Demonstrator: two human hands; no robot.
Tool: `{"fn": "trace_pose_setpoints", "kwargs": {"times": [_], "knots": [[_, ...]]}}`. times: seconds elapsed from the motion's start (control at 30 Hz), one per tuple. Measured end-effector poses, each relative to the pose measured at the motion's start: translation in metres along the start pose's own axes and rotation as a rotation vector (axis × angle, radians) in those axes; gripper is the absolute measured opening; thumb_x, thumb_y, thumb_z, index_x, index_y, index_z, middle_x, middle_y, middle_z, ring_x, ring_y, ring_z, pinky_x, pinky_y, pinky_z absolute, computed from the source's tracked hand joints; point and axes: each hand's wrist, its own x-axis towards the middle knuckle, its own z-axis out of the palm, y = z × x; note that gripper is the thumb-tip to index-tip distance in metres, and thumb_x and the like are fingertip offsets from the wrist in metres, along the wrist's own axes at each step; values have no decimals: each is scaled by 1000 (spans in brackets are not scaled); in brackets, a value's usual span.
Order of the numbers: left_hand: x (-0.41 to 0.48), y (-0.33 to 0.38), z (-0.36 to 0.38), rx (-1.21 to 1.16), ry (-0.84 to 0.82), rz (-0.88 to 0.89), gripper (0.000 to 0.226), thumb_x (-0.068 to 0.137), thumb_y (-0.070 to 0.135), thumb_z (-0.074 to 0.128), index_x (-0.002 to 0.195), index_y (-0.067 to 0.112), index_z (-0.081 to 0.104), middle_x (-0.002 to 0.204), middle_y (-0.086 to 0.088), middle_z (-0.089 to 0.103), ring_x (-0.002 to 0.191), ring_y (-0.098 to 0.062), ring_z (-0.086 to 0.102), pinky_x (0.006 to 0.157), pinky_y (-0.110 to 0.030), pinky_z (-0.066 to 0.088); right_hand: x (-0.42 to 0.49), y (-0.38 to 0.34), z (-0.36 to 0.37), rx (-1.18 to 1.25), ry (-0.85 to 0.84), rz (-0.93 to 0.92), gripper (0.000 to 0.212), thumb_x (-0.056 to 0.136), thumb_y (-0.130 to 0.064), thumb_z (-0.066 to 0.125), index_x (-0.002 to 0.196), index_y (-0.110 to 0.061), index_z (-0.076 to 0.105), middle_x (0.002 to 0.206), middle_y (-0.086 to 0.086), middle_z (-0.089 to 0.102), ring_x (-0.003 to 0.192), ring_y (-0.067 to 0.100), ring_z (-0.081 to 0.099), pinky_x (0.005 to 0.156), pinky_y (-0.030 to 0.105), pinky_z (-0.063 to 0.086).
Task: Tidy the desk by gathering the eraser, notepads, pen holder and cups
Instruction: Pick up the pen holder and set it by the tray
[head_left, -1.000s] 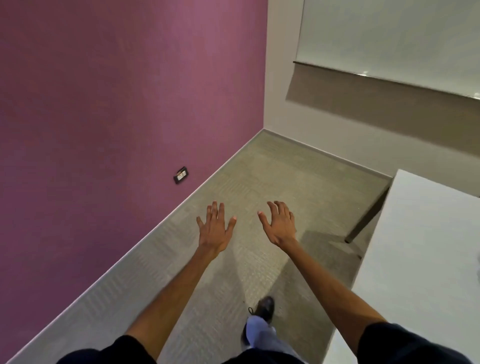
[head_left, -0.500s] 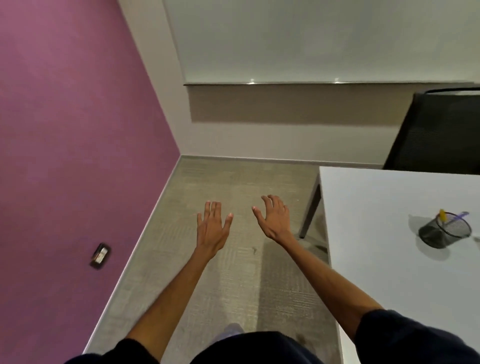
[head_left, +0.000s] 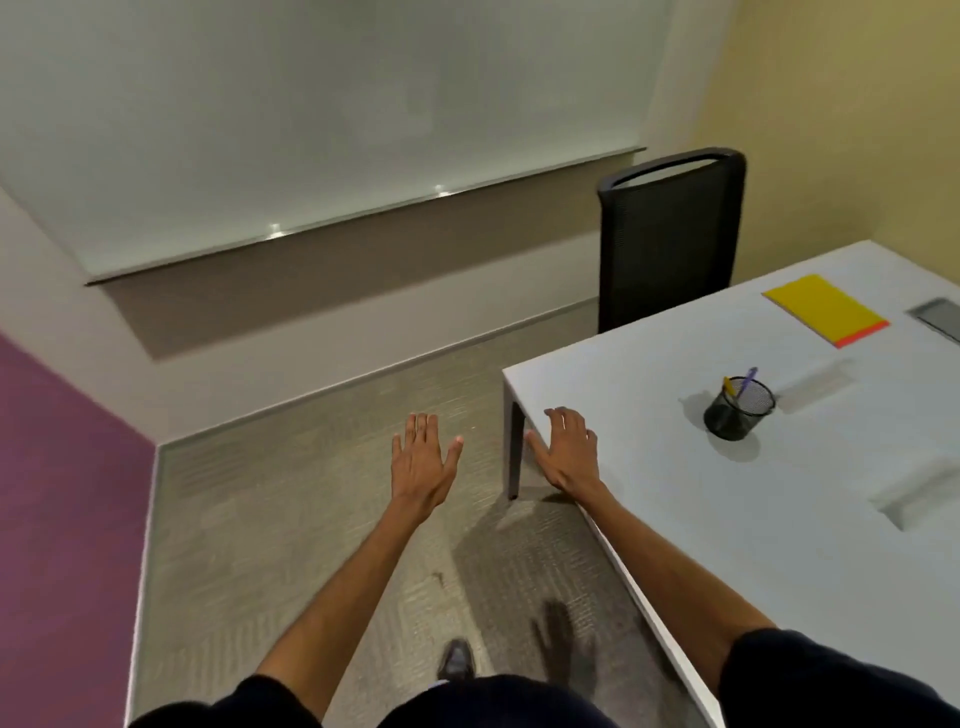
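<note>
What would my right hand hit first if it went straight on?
Nothing close: the right hand points past the desk corner, left of the pen holder; likely the far wall, depth unclear.

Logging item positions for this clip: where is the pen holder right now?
In the head view, the pen holder stands on the desk, right of centre, to the right of the right hand and nearer than the yellow notepad.

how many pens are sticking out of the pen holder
2: a yellow pen at the left of the rim and a purple pen just right of it, in the pen holder. Shorter ones may be hidden.
</note>
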Motion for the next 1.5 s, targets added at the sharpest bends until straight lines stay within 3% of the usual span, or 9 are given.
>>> {"fn": "trace_pose_setpoints", "kwargs": {"times": [0.27, 0.4, 0.7, 0.93, 1.13, 1.3, 1.5], "knots": [[86, 37, 10, 15, -169, 231, 74, 103, 56, 23, 158, 7, 13, 166, -13, 10, 155, -26, 5, 127, -46, 9, 25, 31, -24, 48, 215, 310, 50, 104, -36, 43, 147, -12, 39, 154, 7, 37, 145, 24, 31, 117, 46, 30], [106, 77, 29, -12, -226, 359, 71, 103, 55, 25, 156, 7, 21, 164, -14, 21, 154, -27, 15, 126, -48, 15, 18, 65, -37, 51, 280, 457, 51, 103, -32, 44, 148, -10, 37, 154, 8, 36, 146, 24, 29, 115, 43, 31], [143, 184, 90, -72, -393, 510, 68, 103, 54, 26, 156, 11, 23, 164, -12, 19, 155, -24, 7, 127, -45, 10, 27, 153, -73, 35, 309, 697, 55, 103, -31, 44, 151, -7, 32, 156, 11, 33, 146, 27, 30, 113, 42, 35], [184, 260, 120, -11, -406, 617, 67, 103, 54, 22, 154, 11, 26, 162, -8, 28, 155, -20, 6, 127, -44, 9, 59, 206, -107, 112, 413, 747, 48, 103, -30, 45, 144, -5, 40, 147, 12, 44, 138, 30, 38, 106, 46, 40], [204, 321, 136, 58, -489, 674, 65, 104, 52, 26, 155, 12, 25, 158, -9, 35, 147, -27, 32, 122, -44, 23, 67, 237, -131, 188, 464, 784, 49, 103, -31, 46, 146, -9, 39, 149, 8, 41, 139, 26, 37, 107, 44, 39], [219, 367, 155, 151, -507, 788, 56, 106, 42, 26, 151, 10, 31, 144, -13, 53, 130, -31, 53, 111, -43, 36, 75, 256, -141, 254, 402, 781, 60, 100, -35, 52, 151, -10, 33, 153, 8, 35, 142, 26, 34, 110, 46, 38], [234, 404, 171, 166, -679, 889, 57, 97, 15, 47, 150, 10, 28, 139, -17, 53, 125, -35, 53, 104, -43, 43, 84, 269, -142, 373, 252, 806, 83, 88, -27, 69, 156, -15, 22, 157, 8, 31, 145, 26, 33, 115, 47, 37]]}}
